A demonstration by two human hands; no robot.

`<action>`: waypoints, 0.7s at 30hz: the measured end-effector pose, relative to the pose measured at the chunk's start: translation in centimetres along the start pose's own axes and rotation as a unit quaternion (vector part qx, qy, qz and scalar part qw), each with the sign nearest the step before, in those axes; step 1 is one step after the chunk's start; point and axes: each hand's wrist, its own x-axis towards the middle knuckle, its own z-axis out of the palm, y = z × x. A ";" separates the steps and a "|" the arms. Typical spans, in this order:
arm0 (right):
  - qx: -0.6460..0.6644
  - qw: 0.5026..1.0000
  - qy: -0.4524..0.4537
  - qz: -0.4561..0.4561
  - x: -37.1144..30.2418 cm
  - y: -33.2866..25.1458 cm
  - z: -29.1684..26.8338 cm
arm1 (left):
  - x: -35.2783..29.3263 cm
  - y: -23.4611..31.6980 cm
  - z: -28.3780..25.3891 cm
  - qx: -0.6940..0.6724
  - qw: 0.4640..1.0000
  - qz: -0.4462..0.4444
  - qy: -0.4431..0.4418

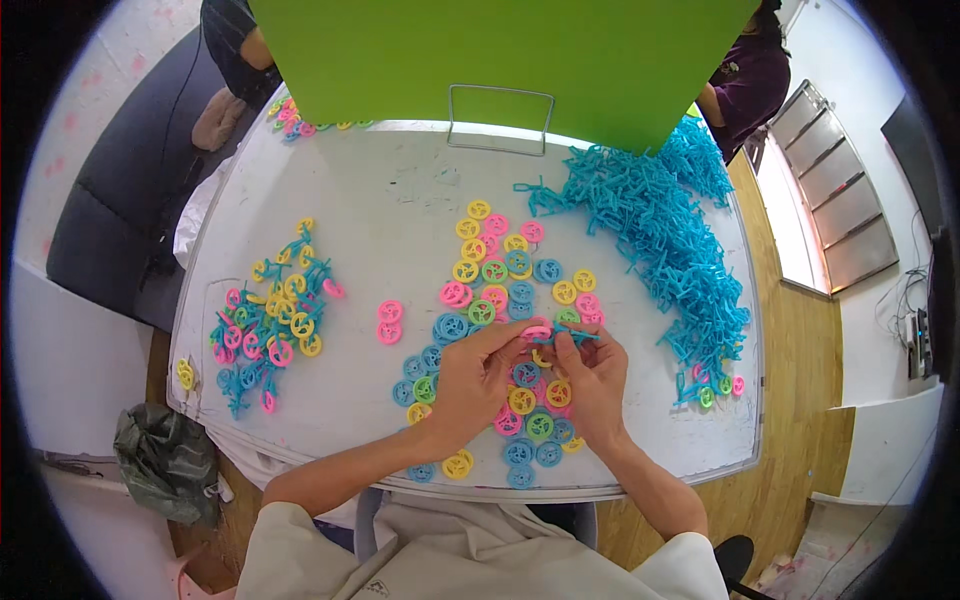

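Note:
Above the middle of the white table, my left hand (472, 388) pinches a small pink plastic wheel (537, 332) by its rim. Close beside it, my right hand (594, 388) grips a blue plastic stem (580, 333) between thumb and fingers. The two pieces meet or nearly meet; whether they are joined cannot be made out. Under and around both hands lie loose spoked wheels in blue, yellow, pink and green, such as a yellow wheel (458, 464) near the front edge. My hands hide some of them.
A large heap of blue stems (660, 230) covers the table's right side. On the left sits a pile of stems with wheels attached (275, 320). A green panel (500, 60) with a wire stand (500, 150) rises at the back. Two other people are partly visible behind it.

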 end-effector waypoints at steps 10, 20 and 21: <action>-0.157 0.969 -0.067 -0.176 0.6 -0.8 -1.0 | 0.6 1.2 -1.0 -0.060 0.997 -0.036 -0.031; 0.014 0.992 -0.111 -0.050 0.6 -0.2 0.0 | 0.0 0.4 -1.1 0.193 0.970 0.150 -0.012; 0.066 0.992 -0.103 -0.031 0.6 -0.4 0.0 | 0.0 0.9 -1.2 0.196 0.969 0.149 -0.007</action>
